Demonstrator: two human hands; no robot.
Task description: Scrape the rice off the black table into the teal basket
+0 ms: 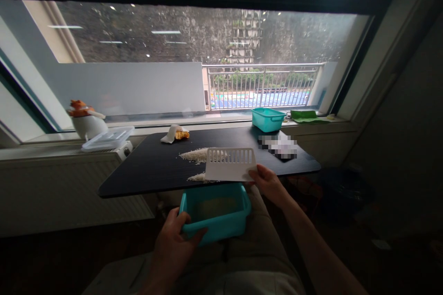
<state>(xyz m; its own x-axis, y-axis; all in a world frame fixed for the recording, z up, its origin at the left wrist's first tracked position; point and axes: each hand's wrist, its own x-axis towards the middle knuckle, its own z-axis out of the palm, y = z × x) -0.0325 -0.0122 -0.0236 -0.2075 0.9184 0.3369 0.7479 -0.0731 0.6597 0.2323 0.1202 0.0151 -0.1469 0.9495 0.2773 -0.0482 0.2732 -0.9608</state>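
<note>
My left hand (pixel 180 230) grips the near left corner of a teal plastic basin (pixel 221 229), held just below the table's front edge above my lap. Pale grains lie on the basin's floor, dim in shadow. Between the fingers of my right hand (pixel 270 184) is the right end of a flat white plastic scraper (pixel 230 171) with a row of slots along its far side. It hovers over or rests on the table's front part; I cannot tell which. White rice (pixel 195 156) lies in a heap behind it, and a smaller rice pile (pixel 197 177) shows at its left edge.
The dark table (pixel 148 166) stands against the windowsill. On it are a crumpled cloth with something orange (pixel 182 134), a second teal basin (pixel 268 120) and a blurred-out item (pixel 280 145). A clear plastic lid (pixel 109 138) and a white-and-orange container (pixel 86 122) sit left, a green cloth (pixel 304 116) right.
</note>
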